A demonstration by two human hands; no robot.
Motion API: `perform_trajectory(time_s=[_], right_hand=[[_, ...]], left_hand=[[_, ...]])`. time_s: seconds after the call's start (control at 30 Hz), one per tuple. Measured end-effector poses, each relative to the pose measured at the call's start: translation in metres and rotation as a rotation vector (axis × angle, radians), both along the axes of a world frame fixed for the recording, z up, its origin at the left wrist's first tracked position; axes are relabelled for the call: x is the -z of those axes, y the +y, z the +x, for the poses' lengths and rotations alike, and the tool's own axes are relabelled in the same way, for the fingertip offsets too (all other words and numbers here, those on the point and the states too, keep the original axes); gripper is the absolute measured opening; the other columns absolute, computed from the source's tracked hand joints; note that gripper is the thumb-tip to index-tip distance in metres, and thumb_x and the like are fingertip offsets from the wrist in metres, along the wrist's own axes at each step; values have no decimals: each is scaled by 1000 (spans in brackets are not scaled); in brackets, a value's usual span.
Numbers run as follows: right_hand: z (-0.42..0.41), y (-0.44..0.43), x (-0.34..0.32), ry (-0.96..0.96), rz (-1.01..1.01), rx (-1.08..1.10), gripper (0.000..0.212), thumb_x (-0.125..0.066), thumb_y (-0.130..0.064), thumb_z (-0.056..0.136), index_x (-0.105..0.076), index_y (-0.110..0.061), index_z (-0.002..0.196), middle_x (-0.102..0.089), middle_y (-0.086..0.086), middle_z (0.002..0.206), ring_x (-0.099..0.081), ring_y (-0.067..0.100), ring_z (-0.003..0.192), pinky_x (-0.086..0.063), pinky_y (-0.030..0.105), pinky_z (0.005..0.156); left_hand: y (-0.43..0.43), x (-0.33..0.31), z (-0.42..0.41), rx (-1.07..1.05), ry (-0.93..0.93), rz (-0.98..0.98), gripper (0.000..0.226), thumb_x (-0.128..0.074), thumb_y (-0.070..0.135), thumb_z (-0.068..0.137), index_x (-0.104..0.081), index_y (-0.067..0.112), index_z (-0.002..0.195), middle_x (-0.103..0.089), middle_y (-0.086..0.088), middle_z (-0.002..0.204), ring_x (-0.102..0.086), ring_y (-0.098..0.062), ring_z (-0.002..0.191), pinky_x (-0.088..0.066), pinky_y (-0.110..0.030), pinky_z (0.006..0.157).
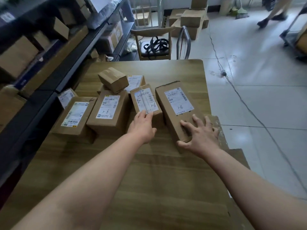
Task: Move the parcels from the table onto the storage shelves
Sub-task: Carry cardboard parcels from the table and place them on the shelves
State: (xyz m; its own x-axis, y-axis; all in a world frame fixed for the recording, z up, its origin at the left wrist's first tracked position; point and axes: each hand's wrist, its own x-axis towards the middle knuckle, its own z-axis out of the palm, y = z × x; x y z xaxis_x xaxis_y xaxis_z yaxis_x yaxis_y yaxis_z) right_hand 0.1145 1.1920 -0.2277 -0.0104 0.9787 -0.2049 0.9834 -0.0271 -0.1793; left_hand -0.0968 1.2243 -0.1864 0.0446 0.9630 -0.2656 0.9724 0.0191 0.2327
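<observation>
Several brown cardboard parcels with white labels lie on the wooden table (pixel 149 171). My right hand (pixel 201 136) lies spread over the near end of the long parcel marked 8-1 (pixel 174 105), its thumb hooked on the near corner. My left hand (pixel 142 125) reaches to the small parcel marked 9-1 (pixel 145 101), with its fingertips on the parcel's near edge. Left of these sit another 9-1 parcel (pixel 108 112) and a flat parcel (pixel 74 117). A small taped box (pixel 113 79) is stacked on others at the back.
Dark storage shelves (pixel 54 70) holding several boxes run along the left of the table. A wooden chair (pixel 153 42) with black straps stands beyond the table. Stacked cartons (pixel 191 20) sit on the tiled floor. A cable (pixel 232 83) crosses the floor; a person's legs (pixel 274 12) are far right.
</observation>
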Motion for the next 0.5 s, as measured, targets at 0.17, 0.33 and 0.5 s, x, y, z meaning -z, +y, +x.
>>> perform_trajectory(time_s=[0.17, 0.33, 0.5], right_hand=[[1, -51, -1, 4, -29, 45, 88, -52, -82, 63, -15, -59, 140, -6, -8, 159, 4, 34, 144, -20, 57, 109], [-9, -112, -3, 46, -54, 81, 90, -56, -78, 59, -19, -57, 138, -6, -11, 158, 9, 29, 143, -16, 56, 109], [-13, -167, -8, 68, -80, 73, 93, -50, -86, 53, -20, -58, 136, -7, -15, 156, 8, 24, 143, -14, 56, 110]], left_hand=[[-34, -4, 10, 64, -194, 163, 55, -53, 28, 96, -34, 21, 147, -29, 1, 155, -25, -18, 142, -31, -39, 111], [-70, 9, 17, 157, -252, 19, 63, -52, 31, 97, -23, 21, 152, -17, 0, 160, -23, -22, 143, -27, -40, 113], [-87, 20, 11, 205, -237, -52, 62, -50, 38, 97, -23, 26, 151, -8, 4, 162, -25, -24, 144, -31, -43, 110]])
